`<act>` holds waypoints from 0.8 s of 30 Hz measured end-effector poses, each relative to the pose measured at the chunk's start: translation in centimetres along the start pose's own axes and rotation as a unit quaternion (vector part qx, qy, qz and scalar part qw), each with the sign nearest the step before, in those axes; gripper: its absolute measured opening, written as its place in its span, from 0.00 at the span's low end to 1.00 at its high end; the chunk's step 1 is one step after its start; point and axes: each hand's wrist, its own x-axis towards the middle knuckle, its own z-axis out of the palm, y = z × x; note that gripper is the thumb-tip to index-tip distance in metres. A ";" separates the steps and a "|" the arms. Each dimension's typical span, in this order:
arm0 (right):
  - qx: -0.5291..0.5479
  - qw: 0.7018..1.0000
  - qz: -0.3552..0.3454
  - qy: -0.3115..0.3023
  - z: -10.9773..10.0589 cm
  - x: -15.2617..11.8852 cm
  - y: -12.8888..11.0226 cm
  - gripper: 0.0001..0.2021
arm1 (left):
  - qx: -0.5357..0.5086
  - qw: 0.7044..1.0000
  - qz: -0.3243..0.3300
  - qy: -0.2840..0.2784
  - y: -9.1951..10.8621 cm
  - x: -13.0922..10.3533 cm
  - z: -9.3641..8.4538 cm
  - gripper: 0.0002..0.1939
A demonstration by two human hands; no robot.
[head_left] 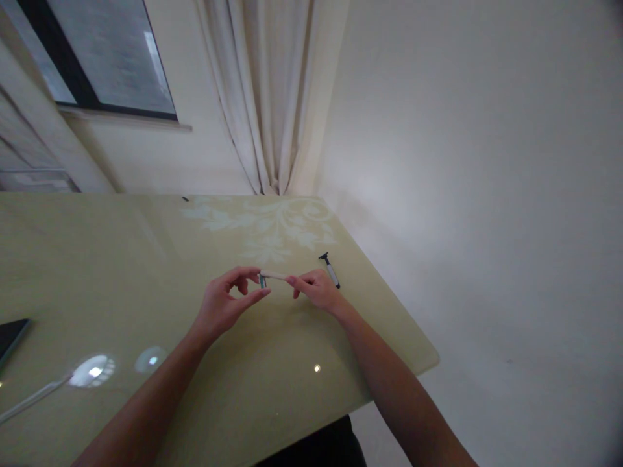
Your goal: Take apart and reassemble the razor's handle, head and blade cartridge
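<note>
A razor with a pale handle (275,275) is held crosswise above the table. Its handle end sits in a pinch between the thumb and fingers of my right hand (314,288). At the other end is a small greenish-grey razor head (263,281), between the thumb and index finger of my left hand (226,301). The fine detail of the head is too small to make out. Just beyond my right hand, a second razor (331,270), black with a grey grip, lies on the table.
The glossy pale-green table (233,402) has a rounded right corner close to the white wall (467,194). A small black piece (185,198) lies at its far edge. At left are a dark flat device (12,337) and a white cable (36,395). Curtains (263,84) hang behind.
</note>
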 end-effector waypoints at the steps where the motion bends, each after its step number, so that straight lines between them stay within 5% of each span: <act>1: -0.003 1.000 0.003 0.009 0.0 0.0 0.0 0.36 | 0.000 1.000 -0.001 -0.004 0.0 0.0 0.0 0.19; 6: 0.007 0.999 -0.010 -0.041 -0.2 0.1 0.0 0.37 | -0.007 1.000 -0.006 0.005 -0.4 0.1 0.0 0.18; 11: -0.027 0.999 0.003 0.019 -0.3 0.1 0.3 0.37 | -0.004 1.000 -0.003 0.001 -0.5 0.0 -0.1 0.18; 16: 0.014 0.999 -0.013 -0.039 0.0 0.0 0.2 0.35 | -0.013 1.000 -0.007 0.007 -0.4 0.1 0.0 0.18; 21: -0.008 1.000 -0.007 0.020 -0.3 0.2 0.5 0.37 | -0.014 1.000 -0.001 0.005 -0.4 0.1 0.0 0.17; 24: 0.011 1.000 -0.015 -0.019 -0.3 0.1 0.6 0.36 | -0.012 1.000 -0.004 0.009 -0.5 0.1 0.0 0.18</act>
